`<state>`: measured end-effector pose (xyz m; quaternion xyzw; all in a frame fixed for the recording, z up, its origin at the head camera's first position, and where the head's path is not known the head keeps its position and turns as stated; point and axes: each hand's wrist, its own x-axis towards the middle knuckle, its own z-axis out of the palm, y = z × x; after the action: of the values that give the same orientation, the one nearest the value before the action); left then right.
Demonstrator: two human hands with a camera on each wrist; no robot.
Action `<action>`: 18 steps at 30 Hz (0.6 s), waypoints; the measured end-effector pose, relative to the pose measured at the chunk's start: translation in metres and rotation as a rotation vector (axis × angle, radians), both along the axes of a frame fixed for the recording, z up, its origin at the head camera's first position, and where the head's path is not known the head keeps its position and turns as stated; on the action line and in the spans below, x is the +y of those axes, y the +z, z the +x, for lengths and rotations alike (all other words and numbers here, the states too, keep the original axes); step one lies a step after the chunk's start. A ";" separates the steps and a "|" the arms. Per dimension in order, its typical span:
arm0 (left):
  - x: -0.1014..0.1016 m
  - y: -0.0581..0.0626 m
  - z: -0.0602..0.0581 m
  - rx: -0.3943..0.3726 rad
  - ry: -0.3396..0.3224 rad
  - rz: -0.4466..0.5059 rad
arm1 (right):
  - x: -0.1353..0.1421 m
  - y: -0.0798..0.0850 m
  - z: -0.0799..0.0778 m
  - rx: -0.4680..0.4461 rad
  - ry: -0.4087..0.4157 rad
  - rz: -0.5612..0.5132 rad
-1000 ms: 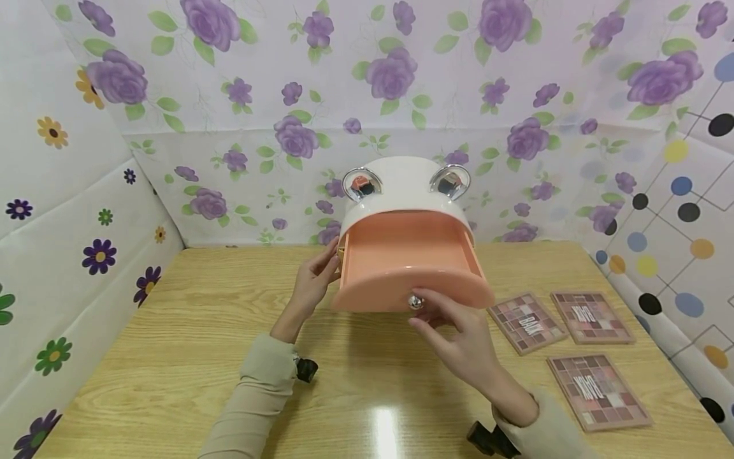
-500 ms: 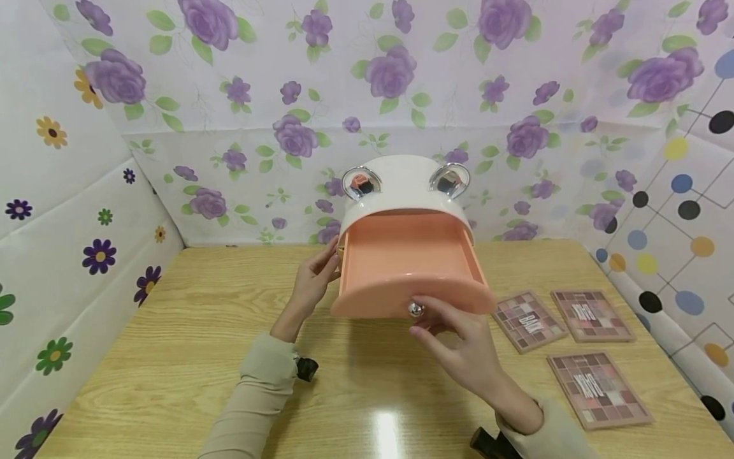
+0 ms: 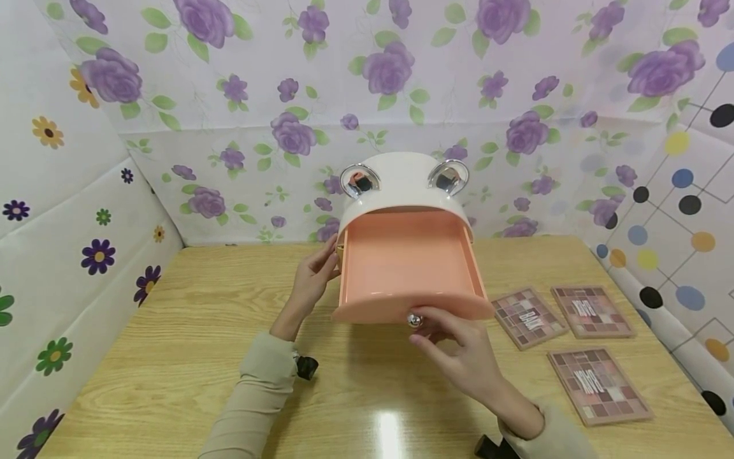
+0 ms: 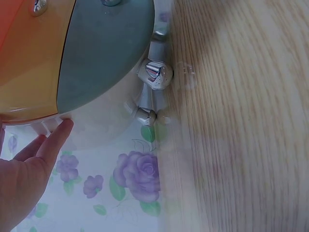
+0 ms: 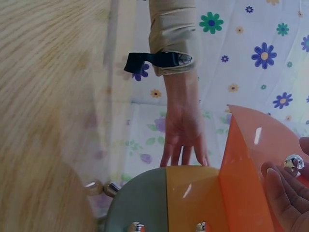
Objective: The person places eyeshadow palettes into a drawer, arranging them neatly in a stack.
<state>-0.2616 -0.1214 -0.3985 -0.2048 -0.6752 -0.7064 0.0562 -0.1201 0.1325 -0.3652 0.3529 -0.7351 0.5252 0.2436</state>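
From my remote station, the head view puts a white rounded cabinet [image 3: 401, 175] at the far middle of the desk [image 3: 218, 370], with two shiny silver ovals [image 3: 360, 181] on its upper front, one left and one right. Its peach top drawer [image 3: 407, 255] stands well out toward the near side. At the front of that drawer I log the right hand [image 3: 461, 350], fingers bent in and holding the silver knob [image 3: 415, 320]; how firmly the thumb bears on it I cannot tell. The left hand [image 3: 312, 277] is at the cabinet's left side, fingers extended and spread a little, touching the white wall and grasping nothing. Below the peach drawer, the right wrist view gives me a yellow-orange drawer [image 5: 190, 186] and, lowest, a grey-green drawer [image 5: 140, 198], their fronts in line. On the left wrist view I note silver feet [image 4: 157, 75] under the cabinet. Right of the cabinet three palettes lie flat: a left one [image 3: 529, 317] near the drawer front, a far-right one [image 3: 593, 311], and a near one [image 3: 599, 386]. Purple-rose cloth [image 3: 252, 64] hangs behind everything
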 end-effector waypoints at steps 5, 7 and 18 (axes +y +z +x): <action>0.001 0.004 0.002 -0.027 -0.005 0.026 | 0.001 -0.002 0.000 0.002 0.018 -0.009; 0.000 0.007 0.003 -0.049 -0.011 0.027 | 0.001 -0.003 0.000 -0.001 0.023 -0.012; 0.004 0.034 0.005 -0.115 -0.010 -0.150 | 0.002 -0.005 0.000 0.003 0.032 -0.008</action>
<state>-0.2566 -0.1178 -0.3649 -0.1710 -0.7274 -0.6646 -0.0019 -0.1196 0.1350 -0.3700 0.3643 -0.7268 0.5316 0.2377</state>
